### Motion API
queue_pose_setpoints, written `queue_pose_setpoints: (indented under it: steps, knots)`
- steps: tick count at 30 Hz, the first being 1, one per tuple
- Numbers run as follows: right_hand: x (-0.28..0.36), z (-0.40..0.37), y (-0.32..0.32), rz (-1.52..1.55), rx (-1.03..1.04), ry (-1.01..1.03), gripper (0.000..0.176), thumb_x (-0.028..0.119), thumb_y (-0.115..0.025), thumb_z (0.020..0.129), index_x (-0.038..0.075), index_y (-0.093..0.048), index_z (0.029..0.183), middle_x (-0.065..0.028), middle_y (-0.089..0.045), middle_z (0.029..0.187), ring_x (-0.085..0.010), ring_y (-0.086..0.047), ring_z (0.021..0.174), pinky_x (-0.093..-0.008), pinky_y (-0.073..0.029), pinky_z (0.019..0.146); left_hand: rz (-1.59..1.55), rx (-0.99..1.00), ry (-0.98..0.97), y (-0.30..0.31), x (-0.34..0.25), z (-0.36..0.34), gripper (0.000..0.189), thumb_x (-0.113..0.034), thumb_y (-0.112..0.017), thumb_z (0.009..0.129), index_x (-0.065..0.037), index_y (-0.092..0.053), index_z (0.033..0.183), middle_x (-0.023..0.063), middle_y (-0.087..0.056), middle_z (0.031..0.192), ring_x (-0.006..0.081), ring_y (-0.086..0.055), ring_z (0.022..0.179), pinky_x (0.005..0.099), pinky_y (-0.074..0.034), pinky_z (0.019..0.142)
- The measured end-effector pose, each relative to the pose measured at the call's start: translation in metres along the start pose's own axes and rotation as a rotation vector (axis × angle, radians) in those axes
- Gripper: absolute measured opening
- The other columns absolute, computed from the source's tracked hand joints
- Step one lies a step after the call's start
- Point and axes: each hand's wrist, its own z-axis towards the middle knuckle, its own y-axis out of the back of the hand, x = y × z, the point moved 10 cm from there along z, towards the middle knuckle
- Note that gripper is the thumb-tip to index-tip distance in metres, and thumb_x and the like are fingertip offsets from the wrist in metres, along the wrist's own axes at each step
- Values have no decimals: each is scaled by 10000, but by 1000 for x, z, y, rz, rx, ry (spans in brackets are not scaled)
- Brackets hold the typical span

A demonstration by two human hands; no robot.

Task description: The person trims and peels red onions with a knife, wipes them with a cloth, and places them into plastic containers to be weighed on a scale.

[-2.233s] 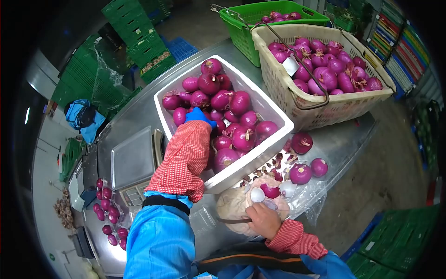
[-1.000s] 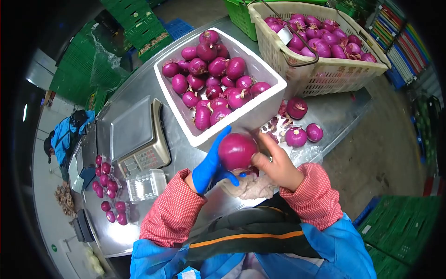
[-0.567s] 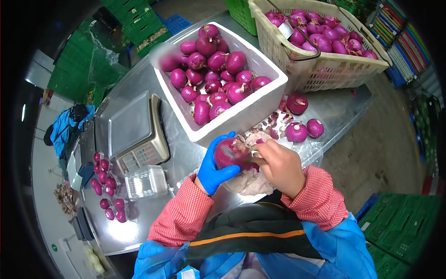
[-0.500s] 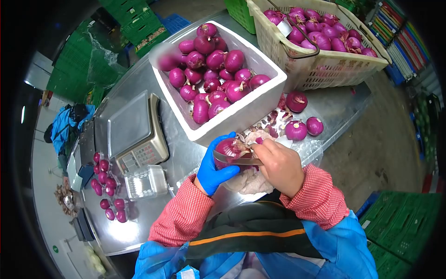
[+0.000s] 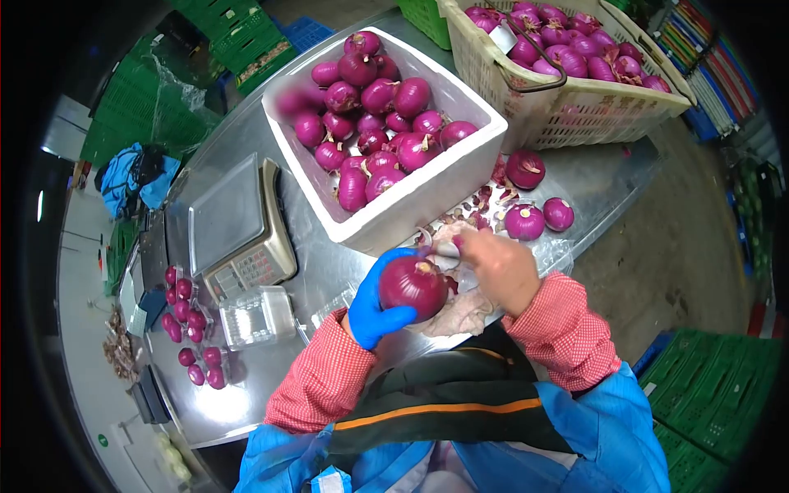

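Observation:
My left hand (image 5: 374,304), in a blue glove, is wrapped round a large red onion (image 5: 413,287) whose pale cut top faces up. Just right of it, my bare right hand (image 5: 501,269) is closed on a knife (image 5: 446,248), whose blade is blurred and mostly hidden. Beneath both hands lies a crumpled pale cloth (image 5: 460,315). Scraps of onion skin (image 5: 485,201) are scattered behind my right hand. Near them on the metal table are a dark onion (image 5: 525,168), a second onion (image 5: 524,222) and a smaller one (image 5: 558,214).
A white foam box (image 5: 423,193) of onions stands beyond my hands, with a cream crate (image 5: 567,115) of onions at its right. To the left are a scale (image 5: 246,267), a clear plastic tray (image 5: 259,316) and packed small onions (image 5: 196,320). Green crates (image 5: 699,394) are at lower right.
The knife has come away from the onion's side, and my right hand has moved slightly right and up. Loose skin no longer covers the onion's top, which now faces up.

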Motion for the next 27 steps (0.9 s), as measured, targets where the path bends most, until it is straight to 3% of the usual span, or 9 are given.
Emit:
queue_pose_setpoints:
  steps: [3, 7, 9, 12, 15, 20, 23, 26, 27]
  knots:
    - [-40, -12, 4, -2, -38, -195, 215, 69, -633, 817, 69, -629, 1032, -81, -604, 857, -244, -649, 696, -347, -529, 588, 106, -17, -90, 4, -20, 2, 949, -347, -854, 687, 2, -361, 1419, 150, -474, 1409, 279, -522, 1269, 411, -424, 1073]
    - [20, 6, 18, 77, -29, -73, 297, 49, -663, 764, 56, -618, 1057, -88, -582, 841, -248, -641, 700, -364, -529, 608, 169, -201, -204, 23, -15, 6, 933, -265, -852, 698, -23, -332, 1434, 153, -468, 1398, 266, -509, 1274, 405, -408, 1089]
    - [30, 9, 17, 70, 8, -59, 306, 45, -657, 760, 45, -612, 1063, -98, -578, 842, -254, -640, 706, -372, -529, 616, 243, -239, -170, 21, -17, 3, 927, -173, -845, 694, -36, -313, 1441, 152, -445, 1415, 256, -499, 1277, 400, -404, 1094]
    - [34, 11, 11, 55, 68, -78, 288, 41, -640, 763, 25, -606, 1049, -119, -582, 848, -269, -647, 722, -378, -531, 625, 423, -325, -212, 19, -25, -1, 920, -157, -843, 692, -37, -316, 1437, 155, -437, 1425, 257, -495, 1280, 405, -406, 1093]
    - [29, 12, 6, 70, 49, -89, 273, 38, -642, 775, 32, -612, 1047, -118, -593, 846, -278, -648, 724, -381, -528, 624, 365, -337, -260, 18, -23, -4, 932, -156, -847, 686, -38, -310, 1438, 151, -439, 1426, 259, -492, 1283, 406, -412, 1087]
    - [6, 2, -12, 87, 5, -100, 276, 39, -645, 805, 50, -624, 1080, -117, -607, 842, -304, -644, 723, -394, -519, 620, 120, -275, -158, 23, 2, -4, 892, -190, -851, 698, -34, -346, 1417, 154, -434, 1445, 267, -484, 1297, 410, -417, 1083]
    - [-21, -8, -22, 92, 64, -242, 314, 66, -652, 813, 52, -623, 1125, -132, -634, 887, -325, -652, 758, -406, -525, 640, -71, -218, -126, 18, 8, -7, 855, -202, -847, 713, -36, -373, 1404, 155, -434, 1451, 267, -484, 1298, 412, -414, 1085]
    - [-30, -10, -10, 59, -27, -245, 324, 124, -651, 834, 75, -614, 1152, -109, -649, 928, -289, -673, 737, -390, -541, 617, -98, -196, -97, 19, 6, -3, 843, -196, -845, 715, -48, -385, 1405, 151, -447, 1437, 257, -493, 1284, 410, -415, 1080]
    - [-23, -6, -10, 210, 3, -265, 376, 228, -672, 860, 69, -599, 1193, -133, -658, 1002, -316, -672, 831, -390, -550, 696, -81, -204, -75, 21, 7, -6, 844, -192, -845, 713, -54, -386, 1408, 149, -454, 1429, 253, -498, 1277, 408, -416, 1078]
